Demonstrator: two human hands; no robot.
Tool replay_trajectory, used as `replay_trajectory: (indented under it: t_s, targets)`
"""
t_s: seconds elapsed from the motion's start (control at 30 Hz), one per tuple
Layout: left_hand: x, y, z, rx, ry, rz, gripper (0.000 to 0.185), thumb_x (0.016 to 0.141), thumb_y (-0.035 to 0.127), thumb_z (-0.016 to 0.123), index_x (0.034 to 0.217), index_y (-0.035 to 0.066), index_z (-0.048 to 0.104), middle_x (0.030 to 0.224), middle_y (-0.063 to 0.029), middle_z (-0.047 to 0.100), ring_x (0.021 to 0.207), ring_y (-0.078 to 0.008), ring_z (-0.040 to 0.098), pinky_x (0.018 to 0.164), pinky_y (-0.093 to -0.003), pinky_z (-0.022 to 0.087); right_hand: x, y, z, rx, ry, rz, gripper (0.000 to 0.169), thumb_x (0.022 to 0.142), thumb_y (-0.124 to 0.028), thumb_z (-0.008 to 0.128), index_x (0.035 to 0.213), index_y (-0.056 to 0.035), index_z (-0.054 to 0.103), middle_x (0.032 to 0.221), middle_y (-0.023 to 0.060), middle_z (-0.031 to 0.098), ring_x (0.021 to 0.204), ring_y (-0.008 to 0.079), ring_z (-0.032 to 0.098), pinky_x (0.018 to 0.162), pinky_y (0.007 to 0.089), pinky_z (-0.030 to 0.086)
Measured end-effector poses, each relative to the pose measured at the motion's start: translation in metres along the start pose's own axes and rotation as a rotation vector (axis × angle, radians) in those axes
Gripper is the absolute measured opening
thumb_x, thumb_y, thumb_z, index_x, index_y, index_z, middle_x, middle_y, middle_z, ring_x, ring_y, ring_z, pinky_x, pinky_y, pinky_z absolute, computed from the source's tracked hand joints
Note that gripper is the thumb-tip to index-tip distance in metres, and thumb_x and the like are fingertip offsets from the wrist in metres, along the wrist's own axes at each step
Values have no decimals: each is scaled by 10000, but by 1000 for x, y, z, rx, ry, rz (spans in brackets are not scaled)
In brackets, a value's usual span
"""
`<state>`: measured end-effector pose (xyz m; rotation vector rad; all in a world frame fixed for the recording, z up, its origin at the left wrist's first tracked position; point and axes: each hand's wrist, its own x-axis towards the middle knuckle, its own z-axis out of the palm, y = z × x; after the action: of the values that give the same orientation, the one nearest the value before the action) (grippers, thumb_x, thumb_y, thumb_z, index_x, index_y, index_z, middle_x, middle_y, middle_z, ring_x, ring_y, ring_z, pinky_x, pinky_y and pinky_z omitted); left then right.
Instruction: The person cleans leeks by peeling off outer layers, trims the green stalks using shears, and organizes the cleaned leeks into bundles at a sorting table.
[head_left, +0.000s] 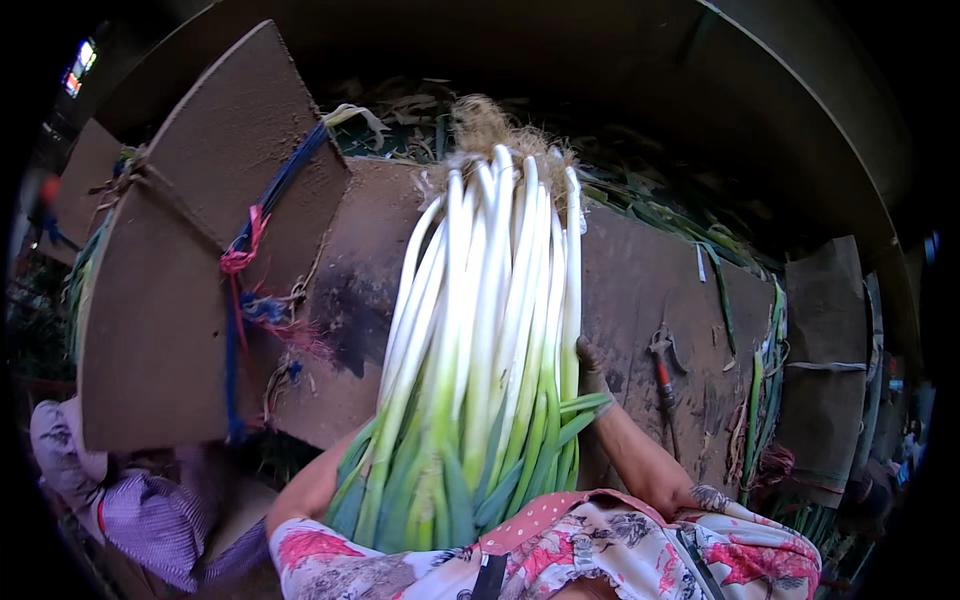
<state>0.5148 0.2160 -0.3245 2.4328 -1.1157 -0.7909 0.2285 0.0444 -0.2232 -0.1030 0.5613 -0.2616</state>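
Note:
A large bundle of long green onions (480, 322) lies across the board in front of me, with white stalks and brown roots pointing away and green leaves against my body. My right hand (592, 367) is against the bundle's right side, its palm and most fingers hidden behind the stalks. My left forearm reaches under or behind the leaves on the left, and the left hand is hidden by the bundle. To the right, a tool with a red-banded handle and what looks like a curved blade (664, 367) rests on the brown work board (630, 277).
Upright brown boards (150, 322) tied with blue and pink strings (244, 259) stand at the left. Beyond the work board lie loose leaf scraps (660, 202). More green stalks (765, 397) and another board (821, 360) are at the right. A person in purple clothing (154, 521) is at lower left.

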Motion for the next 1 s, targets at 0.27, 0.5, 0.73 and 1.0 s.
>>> replay_trajectory:
  t_s: [0.27, 0.5, 0.73, 1.0]
  targets:
    - [-83, 84, 15, -54, 100, -6, 437, 912, 417, 579, 1200, 88, 596, 1031, -140, 636, 952, -309, 609, 822, -430, 515, -33, 16, -21, -171, 38, -51, 1026, 690, -718, 711, 1424, -56, 434, 1379, 174, 510, 1205, 370, 537, 996, 512, 497]
    - [-243, 99, 56, -93, 171, -175, 453, 913, 426, 577, 1212, 86, 587, 1047, -143, 632, 964, -306, 606, 830, -428, 512, -113, 38, -28, -368, -211, -105, 956, 731, -648, 728, 1436, -79, 422, 1365, 142, 534, 1205, 329, 548, 1016, 471, 490]
    - [-495, 40, 154, -148, 256, -778, 470, 913, 436, 575, 1224, 84, 579, 1062, -145, 628, 977, -304, 603, 838, -425, 510, -180, 81, -6, -454, -518, 139, 949, 727, -620, 749, 1420, -53, 432, 1351, 146, 546, 1197, 318, 558, 1014, 459, 495]
    - [-732, 80, 367, -545, 218, -1661, 488, 914, 447, 572, 1238, 82, 569, 1079, -148, 624, 991, -301, 600, 848, -422, 507, -116, 152, 17, -498, -761, 668, 980, 658, -586, 817, 1384, -29, 467, 1293, 154, 578, 1156, 319, 589, 972, 450, 530]
